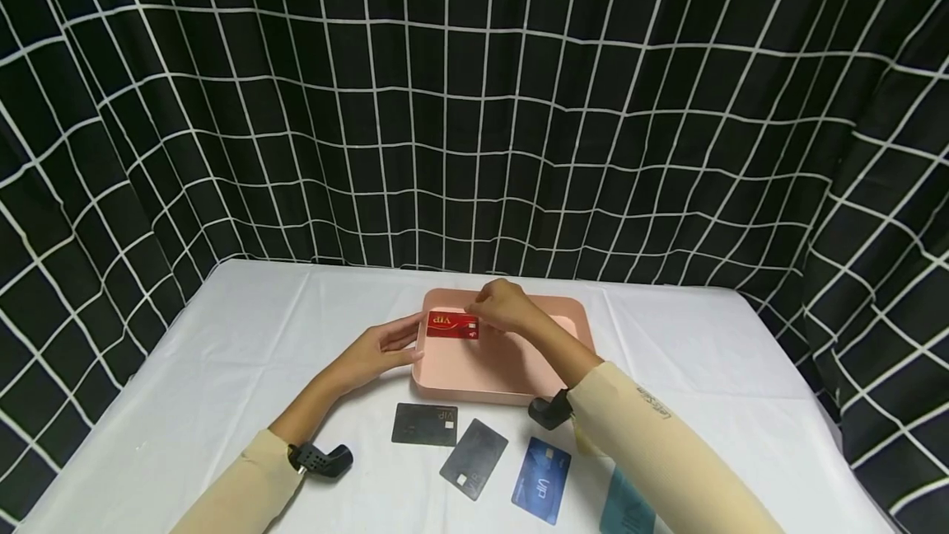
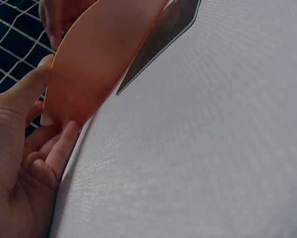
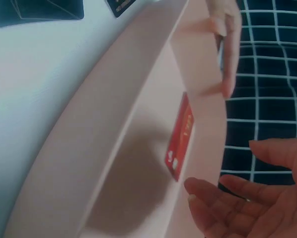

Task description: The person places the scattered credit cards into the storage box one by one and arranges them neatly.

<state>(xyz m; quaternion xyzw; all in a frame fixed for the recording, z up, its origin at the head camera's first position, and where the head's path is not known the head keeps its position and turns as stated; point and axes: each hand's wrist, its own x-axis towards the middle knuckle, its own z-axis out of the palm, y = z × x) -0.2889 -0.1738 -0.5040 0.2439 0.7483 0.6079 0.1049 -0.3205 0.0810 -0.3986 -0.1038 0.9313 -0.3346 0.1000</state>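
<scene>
A pink tray [image 1: 470, 367] stands on the white table, and a red VIP card [image 1: 448, 325] lies inside it at the back left corner. My left hand [image 1: 376, 355] grips the tray's left side. In the left wrist view its thumb lies at the rim of the tray [image 2: 101, 42] and its fingers are bent at the wall's lower edge. Over the tray, just right of the red card, is my right hand [image 1: 506, 307]. The right wrist view shows that hand [image 3: 253, 198] with thumb and fingers apart and nothing between them, beside the red card [image 3: 181, 139].
In front of the tray lie a black VIP card [image 1: 424, 424], a dark grey card [image 1: 474, 460], a blue card [image 1: 542, 480] and a teal card [image 1: 626, 508]. A yellowish card [image 1: 588, 442] shows partly beneath the right forearm. A black gridded curtain [image 1: 482, 122] hangs behind the table.
</scene>
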